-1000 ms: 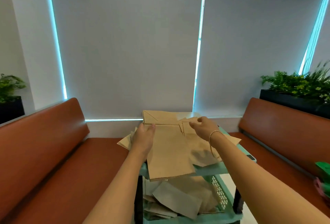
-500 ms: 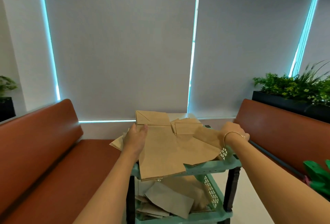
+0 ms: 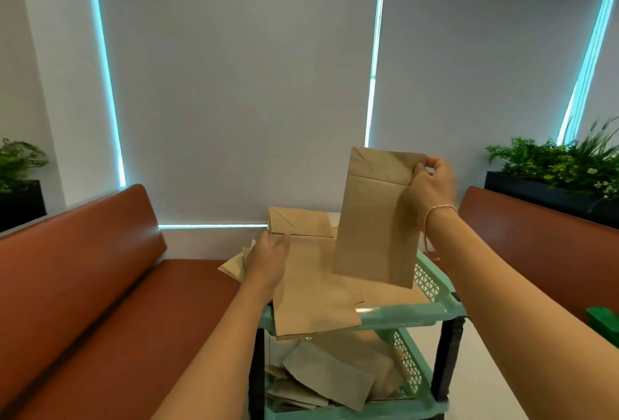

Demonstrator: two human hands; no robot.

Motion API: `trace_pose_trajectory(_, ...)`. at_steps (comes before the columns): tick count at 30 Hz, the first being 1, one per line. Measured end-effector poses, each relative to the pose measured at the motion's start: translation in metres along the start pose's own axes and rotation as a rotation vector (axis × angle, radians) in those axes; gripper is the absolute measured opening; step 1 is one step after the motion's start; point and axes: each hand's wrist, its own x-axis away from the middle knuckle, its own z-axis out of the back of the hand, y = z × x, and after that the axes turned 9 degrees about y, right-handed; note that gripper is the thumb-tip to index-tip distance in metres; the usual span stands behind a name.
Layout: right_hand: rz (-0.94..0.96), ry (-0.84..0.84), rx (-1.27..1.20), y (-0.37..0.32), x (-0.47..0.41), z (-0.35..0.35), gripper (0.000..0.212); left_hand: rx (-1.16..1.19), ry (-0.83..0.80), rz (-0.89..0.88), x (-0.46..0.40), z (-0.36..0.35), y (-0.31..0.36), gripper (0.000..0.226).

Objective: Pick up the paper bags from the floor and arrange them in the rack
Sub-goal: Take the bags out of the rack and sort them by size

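A mint-green plastic rack [image 3: 402,314] stands in front of me with flat brown paper bags piled on its top shelf. My right hand [image 3: 432,181] pinches the top right corner of one paper bag [image 3: 376,222] and holds it upright above the shelf. My left hand [image 3: 268,260] lies flat on the left edge of the long bag [image 3: 311,292] that tops the pile, pressing it down. More paper bags [image 3: 328,379] lie jumbled on the lower shelf.
Brown padded benches run along the left [image 3: 83,268] and right [image 3: 536,252]. Planters with green plants stand behind each bench, left [image 3: 20,181] and right [image 3: 562,178]. A green object [image 3: 603,319] sits at the right edge. White floor shows right of the rack.
My right hand has lifted one bag from the right side of the pile up into the air. My left hand has stayed on the pile.
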Motion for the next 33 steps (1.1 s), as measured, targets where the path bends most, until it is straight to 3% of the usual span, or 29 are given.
trace_pose_trajectory(3, -0.125, -0.143, 0.056, 0.013, 0.015, -0.025, 0.028, 0.019, -0.019, -0.011, 0.000, 0.001, 0.000, 0.035)
trace_pose_trajectory(7, -0.141, -0.304, 0.211, 0.029, 0.046, -0.048, 0.029, 0.029, -0.040, -0.002, 0.000, 0.001, 0.000, 0.037)
trace_pose_trajectory(12, -0.140, -0.301, 0.241, 0.032, 0.070, -0.065, 0.028, 0.112, -0.064, 0.050, 0.001, 0.003, 0.003, 0.038)
trace_pose_trajectory(17, -0.086, -0.262, 0.230, 0.030, 0.087, -0.078, 0.027, 0.104, -0.096, 0.041, 0.000, 0.003, 0.000, 0.058)
trace_pose_trajectory(19, -0.087, -0.280, 0.205, 0.032, 0.091, -0.080, 0.029, 0.109, -0.090, 0.028, 0.000, 0.004, -0.001, 0.053)
trace_pose_trajectory(24, -0.317, -0.510, 0.152, 0.051, 0.092, -0.063, 0.060, 0.093, -0.051, 0.000, 0.001, 0.005, 0.000, 0.035)
trace_pose_trajectory(27, -0.467, -0.702, 0.009, 0.057, 0.098, -0.047, 0.030, 0.064, -0.063, 0.005, 0.002, 0.004, 0.002, 0.036)
trace_pose_trajectory(29, -0.479, -0.726, -0.051, 0.059, 0.102, -0.045, 0.013, 0.031, -0.090, 0.011, 0.003, 0.002, 0.003, 0.039)
trace_pose_trajectory(33, -0.467, -0.683, -0.130, 0.059, 0.104, -0.043, 0.013, 0.030, -0.135, 0.042, 0.006, 0.002, 0.004, 0.032)
